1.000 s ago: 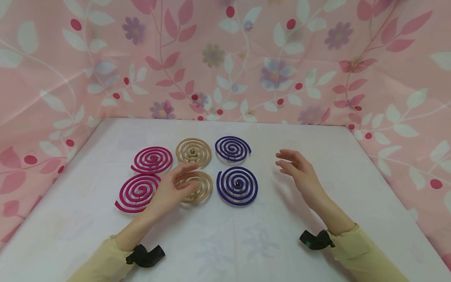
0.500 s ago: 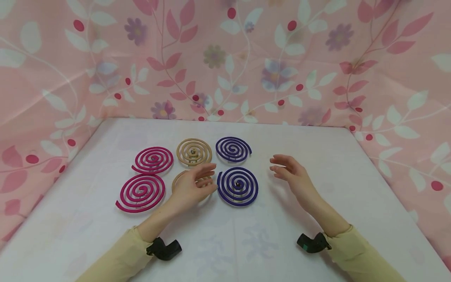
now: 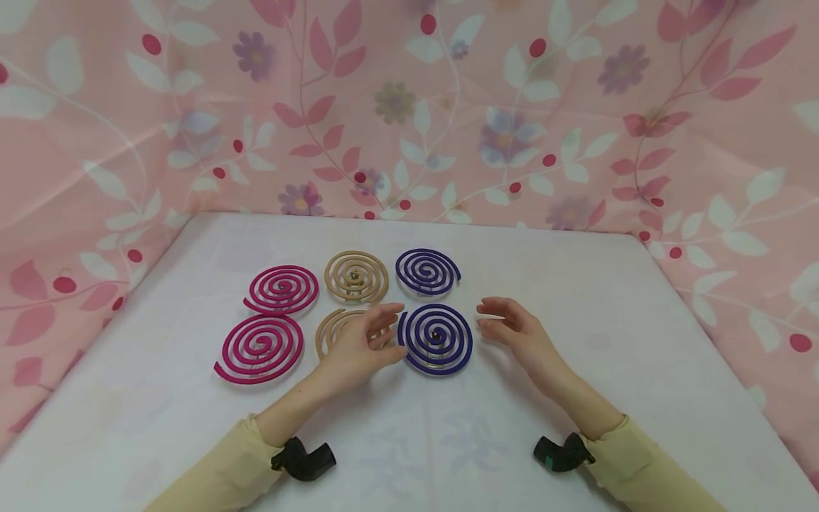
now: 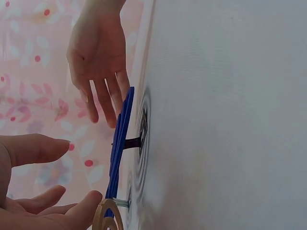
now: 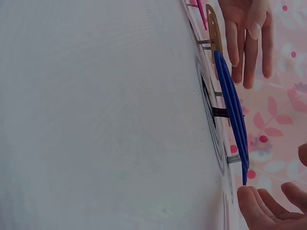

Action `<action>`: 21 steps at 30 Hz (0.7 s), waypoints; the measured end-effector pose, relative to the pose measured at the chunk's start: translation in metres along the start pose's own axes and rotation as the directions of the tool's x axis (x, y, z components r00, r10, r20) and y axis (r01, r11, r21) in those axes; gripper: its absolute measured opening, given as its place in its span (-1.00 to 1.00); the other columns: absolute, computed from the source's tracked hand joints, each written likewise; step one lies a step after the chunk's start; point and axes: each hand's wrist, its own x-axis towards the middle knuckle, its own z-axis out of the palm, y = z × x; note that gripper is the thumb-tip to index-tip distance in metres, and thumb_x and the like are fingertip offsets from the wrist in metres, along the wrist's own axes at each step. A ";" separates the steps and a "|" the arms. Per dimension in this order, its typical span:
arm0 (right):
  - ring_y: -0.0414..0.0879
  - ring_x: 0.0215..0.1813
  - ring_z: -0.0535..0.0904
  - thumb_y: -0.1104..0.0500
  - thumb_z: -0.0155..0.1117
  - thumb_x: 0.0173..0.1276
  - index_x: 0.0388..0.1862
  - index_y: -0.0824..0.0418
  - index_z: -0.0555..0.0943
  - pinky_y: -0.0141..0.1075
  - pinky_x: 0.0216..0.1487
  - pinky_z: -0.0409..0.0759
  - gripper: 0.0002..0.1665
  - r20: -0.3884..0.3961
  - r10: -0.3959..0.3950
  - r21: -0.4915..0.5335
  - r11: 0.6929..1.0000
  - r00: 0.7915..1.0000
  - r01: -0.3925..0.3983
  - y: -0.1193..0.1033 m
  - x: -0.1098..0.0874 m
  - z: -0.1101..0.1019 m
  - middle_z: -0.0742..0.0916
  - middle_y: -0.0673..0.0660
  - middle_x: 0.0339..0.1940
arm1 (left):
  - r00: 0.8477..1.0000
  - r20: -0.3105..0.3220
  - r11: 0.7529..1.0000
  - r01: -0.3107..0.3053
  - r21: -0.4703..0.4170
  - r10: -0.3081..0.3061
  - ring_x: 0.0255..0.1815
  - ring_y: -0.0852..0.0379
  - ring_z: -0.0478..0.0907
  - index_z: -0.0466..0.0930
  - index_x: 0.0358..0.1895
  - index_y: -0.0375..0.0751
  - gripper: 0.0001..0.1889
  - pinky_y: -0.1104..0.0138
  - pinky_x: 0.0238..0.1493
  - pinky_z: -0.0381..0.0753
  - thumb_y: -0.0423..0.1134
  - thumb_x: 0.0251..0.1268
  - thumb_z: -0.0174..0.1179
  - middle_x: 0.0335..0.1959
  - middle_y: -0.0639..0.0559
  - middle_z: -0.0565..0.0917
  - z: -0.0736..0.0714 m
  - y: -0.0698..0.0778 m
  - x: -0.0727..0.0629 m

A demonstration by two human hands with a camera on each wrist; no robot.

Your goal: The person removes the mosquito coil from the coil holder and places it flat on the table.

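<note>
In the head view a dark blue mosquito coil [image 3: 436, 338] sits at the front right of two rows, raised on a small metal stand. My left hand [image 3: 358, 350] hovers at its left edge, fingers loosely bent and holding nothing, hiding much of the front tan coil [image 3: 328, 334]. On the other side, my right hand [image 3: 521, 344] is held with relaxed fingers a little apart from the coil. The right wrist view has those fingertips close to the outer end of a blue coil [image 5: 232, 110]; contact cannot be told. Behind stands another blue coil [image 3: 427, 272].
A second tan coil [image 3: 355, 277] stands in the back row. Two pink coils, rear [image 3: 281, 289] and front [image 3: 262, 346], lie at the left. All are on a white-covered table [image 3: 576, 284], with a floral pink curtain [image 3: 397, 107] around it.
My left hand has moved right from the pink and tan coils to the front blue coil. The right hand has come left and nearer the same coil. No coil has visibly shifted.
</note>
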 end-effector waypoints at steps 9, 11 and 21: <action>0.13 0.28 0.55 0.24 0.13 0.50 0.42 0.35 0.33 -0.47 0.13 0.59 -0.44 0.042 0.001 -0.001 1.000 0.999 0.000 0.005 0.000 0.005 0.49 0.36 0.39 | 1.000 0.002 0.999 0.008 0.040 -0.008 0.46 -0.27 0.32 0.33 0.40 -0.41 -0.33 0.09 0.35 0.44 -0.48 0.19 0.32 0.45 -0.34 0.36 0.005 0.003 -0.003; 0.11 0.27 0.56 0.25 0.13 0.50 0.42 0.35 0.33 -0.45 0.15 0.59 -0.44 0.056 -0.001 -0.003 1.000 0.998 0.002 0.006 0.000 0.005 0.49 0.36 0.39 | 1.000 0.002 0.999 0.006 0.053 -0.007 0.47 -0.26 0.30 0.33 0.40 -0.40 -0.33 0.10 0.37 0.43 -0.47 0.19 0.33 0.45 -0.32 0.36 0.006 0.003 -0.003; 0.09 0.24 0.58 0.24 0.11 0.50 0.42 0.39 0.30 -0.22 0.25 0.60 -0.42 0.126 -0.015 0.027 1.000 0.992 0.011 0.009 -0.002 0.005 0.47 0.36 0.40 | 1.000 -0.013 0.993 -0.023 0.117 0.025 0.48 -0.23 0.30 0.38 0.36 -0.38 -0.35 0.12 0.39 0.40 -0.48 0.15 0.35 0.40 -0.27 0.43 0.013 0.004 -0.004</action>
